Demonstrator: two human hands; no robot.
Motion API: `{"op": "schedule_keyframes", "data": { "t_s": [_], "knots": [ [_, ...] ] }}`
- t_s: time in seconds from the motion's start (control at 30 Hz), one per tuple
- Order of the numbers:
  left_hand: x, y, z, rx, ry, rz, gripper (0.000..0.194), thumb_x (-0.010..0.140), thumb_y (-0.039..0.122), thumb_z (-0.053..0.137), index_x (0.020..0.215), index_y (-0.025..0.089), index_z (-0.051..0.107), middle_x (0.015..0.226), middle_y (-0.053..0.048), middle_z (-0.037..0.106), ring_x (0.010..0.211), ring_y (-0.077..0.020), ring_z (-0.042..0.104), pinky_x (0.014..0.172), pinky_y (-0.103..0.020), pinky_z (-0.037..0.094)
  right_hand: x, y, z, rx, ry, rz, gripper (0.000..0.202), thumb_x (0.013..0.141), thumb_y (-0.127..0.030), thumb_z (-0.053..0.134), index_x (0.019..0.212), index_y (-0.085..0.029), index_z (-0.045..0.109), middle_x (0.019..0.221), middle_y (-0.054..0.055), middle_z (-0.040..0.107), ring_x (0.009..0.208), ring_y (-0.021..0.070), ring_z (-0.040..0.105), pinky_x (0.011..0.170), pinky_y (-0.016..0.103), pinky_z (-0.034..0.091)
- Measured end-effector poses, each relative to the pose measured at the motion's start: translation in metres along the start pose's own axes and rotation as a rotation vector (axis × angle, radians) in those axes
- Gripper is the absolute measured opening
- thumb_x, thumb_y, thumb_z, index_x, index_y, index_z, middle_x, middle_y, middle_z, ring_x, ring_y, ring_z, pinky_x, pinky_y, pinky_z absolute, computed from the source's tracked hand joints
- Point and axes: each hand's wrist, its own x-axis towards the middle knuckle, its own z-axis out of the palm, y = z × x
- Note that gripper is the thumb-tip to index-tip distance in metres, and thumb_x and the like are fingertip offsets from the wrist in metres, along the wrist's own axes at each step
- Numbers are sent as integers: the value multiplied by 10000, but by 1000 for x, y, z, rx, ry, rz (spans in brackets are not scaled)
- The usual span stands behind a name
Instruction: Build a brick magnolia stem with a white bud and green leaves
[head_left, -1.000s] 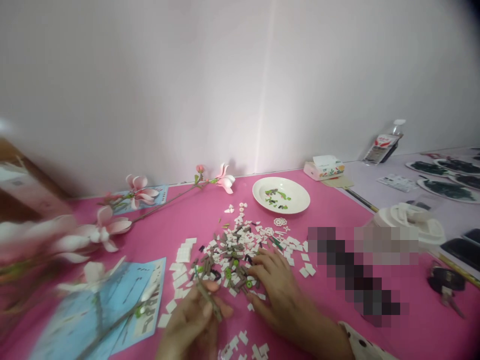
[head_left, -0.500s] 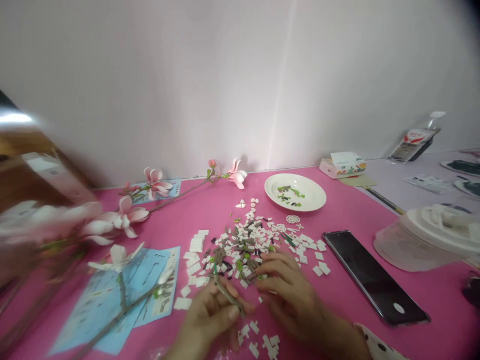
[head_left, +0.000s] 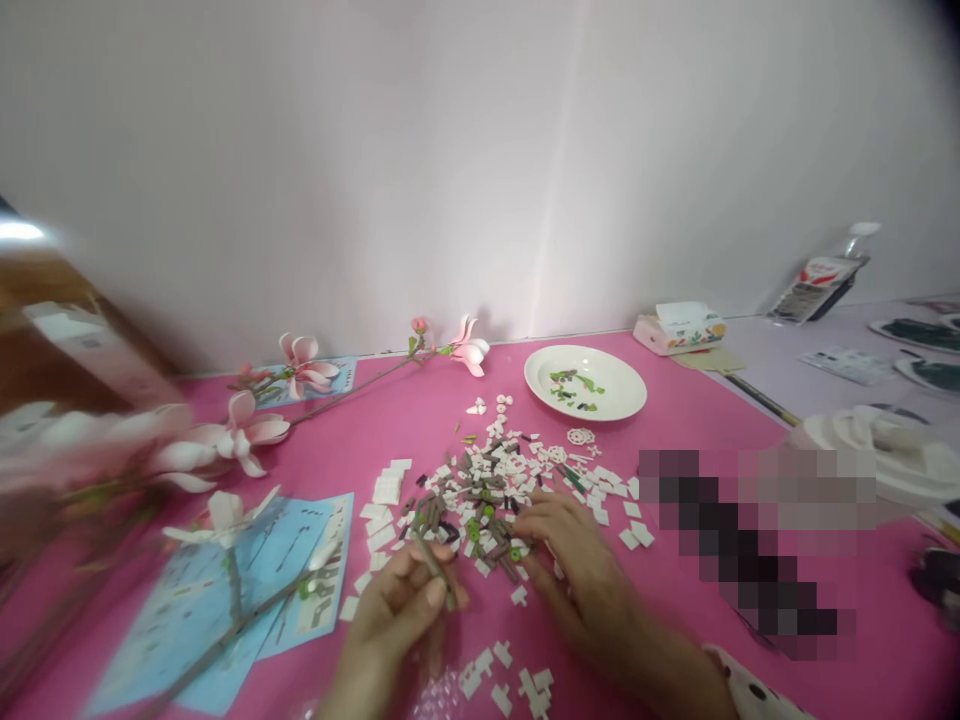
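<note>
Between the thumb and fingers of my left hand [head_left: 401, 610] is a grey-brown stick piece [head_left: 433, 562], tilted, its upper end near the pile. My right hand [head_left: 574, 560] lies at the lower right edge of the pile of small parts [head_left: 487, 495], fingers bent over brown and green pieces; whether it pinches one is hidden. The pile mixes white, brown, green and dark pieces. White tiles [head_left: 386, 488] lie left of it, and more white pieces [head_left: 525, 685] sit near the front edge.
Magnolia flower branches [head_left: 247, 430] and blue printed sheets [head_left: 304, 540] are on the left. Behind the pile stands a white plate [head_left: 630, 385] with green bits. A tissue pack [head_left: 682, 330], a white-lidded tub [head_left: 885, 455] and a bottle [head_left: 821, 280] are to the right. The phone area is pixelated.
My left hand has shifted left with the stick piece still in it. My right hand has stayed at the pile, where pieces near its fingertips have moved. The view has shifted slightly.
</note>
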Motion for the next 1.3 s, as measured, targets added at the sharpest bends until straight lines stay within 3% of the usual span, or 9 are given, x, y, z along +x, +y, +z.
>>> {"op": "schedule_keyframes", "data": {
  "t_s": [0.1, 0.27, 0.63, 0.83, 1.3],
  "knots": [
    [0, 2, 2, 14, 57, -9, 274, 783, 326, 721, 993, 173, 635, 745, -7, 670, 343, 2, 397, 364, -133, 285, -2, 1, 3, -74, -77, 60, 214, 858, -114, 514, 1057, -178, 563, 1010, 103, 590, 1063, 269, 512, 963, 536, 432],
    [1, 1, 3, 60, 58, -5, 306, 763, 331, 731, 1009, 177, 636, 783, -28, 684, 334, -15, 428, 344, -141, 297, -4, -2, 3, -113, -168, 90, 206, 808, -110, 548, 994, -185, 597, 1106, 113, 558, 1175, 300, 457, 1025, 589, 375],
    [0, 1, 2, 74, 44, -1, 399, 785, 291, 707, 1142, 181, 567, 768, -33, 688, 366, -37, 451, 360, -142, 337, -8, 4, 7, -149, -197, 84, 240, 794, -112, 549, 1017, -186, 601, 1137, 122, 545, 1244, 330, 403, 1036, 624, 342],
    [0, 2, 2, 82, 99, 38, 308, 807, 293, 673, 1077, 188, 571, 815, -23, 676, 355, -23, 412, 348, -147, 305, -9, 6, 8, -157, -182, 75, 243, 794, -115, 552, 1020, -189, 604, 1139, 119, 544, 1216, 322, 422, 1013, 606, 376],
    [2, 0, -1, 111, 26, 35, 252, 817, 259, 660, 1018, 167, 538, 747, -34, 702, 355, -33, 446, 363, -142, 328, -6, 8, 9, -191, -183, 44, 205, 826, -145, 546, 1019, -186, 602, 1131, 129, 539, 1194, 332, 429, 979, 594, 402]
  ]
}}
